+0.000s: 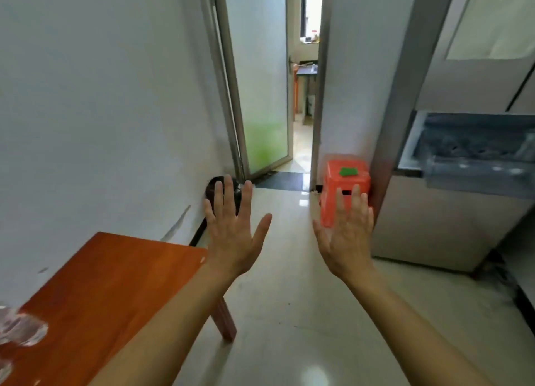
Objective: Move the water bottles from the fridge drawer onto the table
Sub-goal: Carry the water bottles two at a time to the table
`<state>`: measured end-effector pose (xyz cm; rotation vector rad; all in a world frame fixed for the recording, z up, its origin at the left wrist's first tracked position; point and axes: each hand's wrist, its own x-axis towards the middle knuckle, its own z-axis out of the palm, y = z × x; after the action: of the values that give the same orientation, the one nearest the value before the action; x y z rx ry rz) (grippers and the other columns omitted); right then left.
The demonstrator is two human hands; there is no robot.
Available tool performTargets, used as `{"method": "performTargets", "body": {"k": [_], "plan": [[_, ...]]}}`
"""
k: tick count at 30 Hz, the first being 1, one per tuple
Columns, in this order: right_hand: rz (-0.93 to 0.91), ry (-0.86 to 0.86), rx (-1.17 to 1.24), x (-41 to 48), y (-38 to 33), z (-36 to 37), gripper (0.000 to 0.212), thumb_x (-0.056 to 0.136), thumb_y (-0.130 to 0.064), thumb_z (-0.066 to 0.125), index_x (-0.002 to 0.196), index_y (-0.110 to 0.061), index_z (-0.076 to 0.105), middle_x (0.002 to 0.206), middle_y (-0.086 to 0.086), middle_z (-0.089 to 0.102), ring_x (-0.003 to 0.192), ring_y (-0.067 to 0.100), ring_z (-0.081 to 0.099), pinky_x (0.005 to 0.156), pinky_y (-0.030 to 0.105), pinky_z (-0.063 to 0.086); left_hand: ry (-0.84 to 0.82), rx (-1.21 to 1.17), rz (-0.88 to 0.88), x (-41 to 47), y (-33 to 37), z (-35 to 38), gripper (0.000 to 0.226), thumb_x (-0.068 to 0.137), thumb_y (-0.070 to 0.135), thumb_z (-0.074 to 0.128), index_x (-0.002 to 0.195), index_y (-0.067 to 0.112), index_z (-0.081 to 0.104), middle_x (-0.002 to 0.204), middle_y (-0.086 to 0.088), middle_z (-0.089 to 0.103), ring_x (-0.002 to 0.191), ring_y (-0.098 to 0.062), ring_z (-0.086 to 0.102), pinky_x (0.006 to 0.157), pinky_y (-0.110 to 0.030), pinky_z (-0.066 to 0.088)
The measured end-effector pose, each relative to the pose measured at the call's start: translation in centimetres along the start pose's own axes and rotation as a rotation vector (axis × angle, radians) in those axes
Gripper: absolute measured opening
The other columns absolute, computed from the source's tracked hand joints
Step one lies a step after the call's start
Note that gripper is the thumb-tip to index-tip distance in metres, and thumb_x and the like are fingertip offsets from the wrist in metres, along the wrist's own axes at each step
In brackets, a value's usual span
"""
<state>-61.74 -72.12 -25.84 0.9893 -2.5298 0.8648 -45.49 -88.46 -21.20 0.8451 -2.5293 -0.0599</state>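
My left hand point(233, 229) and my right hand point(348, 232) are raised side by side over the floor, fingers straight and spread, both empty. The orange wooden table point(115, 293) stands at the lower left against the wall. Clear plastic water bottles point(20, 332) lie blurred on its near left edge. At the right stands the grey fridge point(451, 212) with its drawer point(474, 157) pulled out. The drawer's contents are blurred and I cannot make them out.
A red plastic stool point(346, 183) with a green item on top stands beside the fridge. A dark round object point(215, 187) sits on the floor by the wall. A half-open glass door point(263, 96) leads to another room. Glossy tiled floor point(289, 298) lies between table and fridge.
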Motion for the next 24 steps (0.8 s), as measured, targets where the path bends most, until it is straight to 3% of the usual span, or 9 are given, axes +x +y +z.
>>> {"method": "performTargets", "body": {"k": [3,6,12,15,22,24], "plan": [[0.099,0.044,-0.047,1.0,6.9,-2.5,0.082,0.098,-0.054,0.04,0.159,-0.018,-0.001,0.165,0.014,-0.011,0.153,0.035,-0.006,0.122,0.055,0.004,-0.04,-0.023,0.147,3.0,6.8,3.3,0.072,0.097,0.068,0.009,0.157,0.03,-0.006,0.165,-0.008,-0.017,0.151,-0.026,-0.018,0.121,-0.058,0.002],[0.195,0.069,-0.075,2.1,12.9,-3.9,0.079,0.097,-0.058,0.03,0.159,-0.017,0.004,0.165,0.016,-0.009,0.152,0.035,-0.007,0.122,0.055,0.003,-0.084,-0.067,0.258,6.3,12.3,7.1,0.072,0.097,0.067,0.011,0.157,0.029,-0.001,0.166,-0.01,-0.01,0.153,-0.028,-0.012,0.12,-0.06,0.006],[0.295,0.091,-0.237,7.0,24.6,-4.9,0.078,0.095,-0.054,0.043,0.159,-0.023,0.013,0.165,0.017,-0.006,0.152,0.036,-0.006,0.121,0.058,0.007,-0.184,-0.168,0.383,14.2,22.4,15.2,0.081,0.092,0.074,0.002,0.159,0.029,0.006,0.166,-0.007,-0.013,0.152,-0.025,-0.015,0.121,-0.059,0.007],[0.368,0.076,-0.305,10.9,29.7,-5.7,0.077,0.096,-0.057,0.039,0.159,-0.024,0.012,0.166,0.015,-0.009,0.152,0.036,-0.007,0.12,0.059,0.008,-0.234,-0.203,0.416,18.8,27.4,18.7,0.083,0.088,0.077,-0.004,0.158,0.032,-0.004,0.165,-0.004,-0.02,0.151,-0.025,-0.02,0.121,-0.058,0.003],[0.525,0.12,-0.401,18.0,39.3,-9.4,0.077,0.096,-0.061,0.031,0.159,-0.027,0.002,0.165,0.013,-0.014,0.152,0.033,-0.013,0.122,0.053,0.0,-0.294,-0.221,0.54,28.3,39.9,25.3,0.071,0.096,0.07,0.01,0.154,0.037,-0.016,0.163,-0.002,-0.025,0.146,-0.021,-0.032,0.117,-0.047,-0.016],[0.576,0.116,-0.415,18.3,41.8,-10.3,0.076,0.097,-0.062,0.029,0.159,-0.028,0.0,0.165,0.013,-0.015,0.152,0.032,-0.013,0.122,0.051,-0.002,-0.344,-0.263,0.577,28.7,43.2,26.6,0.071,0.097,0.069,0.012,0.154,0.037,-0.015,0.162,-0.001,-0.029,0.146,-0.02,-0.033,0.118,-0.047,-0.014]]}}
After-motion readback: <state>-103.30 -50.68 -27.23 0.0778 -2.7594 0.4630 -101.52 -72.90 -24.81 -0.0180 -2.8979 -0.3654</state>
